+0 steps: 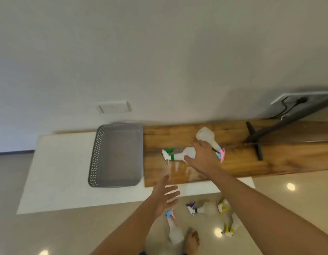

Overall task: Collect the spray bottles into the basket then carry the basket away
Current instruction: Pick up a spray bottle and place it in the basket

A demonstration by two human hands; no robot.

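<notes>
Right hand [201,155]: fingers curled over the body of a white spray bottle with green collar and trigger [177,155], lying on the wooden board [233,168]; long axis left-right, nozzle end toward the basket. Left hand [165,196]: open, fingers spread, palm turned inward, holding nothing, above the white surface's near edge. Second white bottle, pink-and-blue head [209,138]: lying on the board just behind the right hand, head toward the near right. Grey perforated basket [94,157]: left of the board, nothing in it. Further bottles on the floor [201,208].
</notes>
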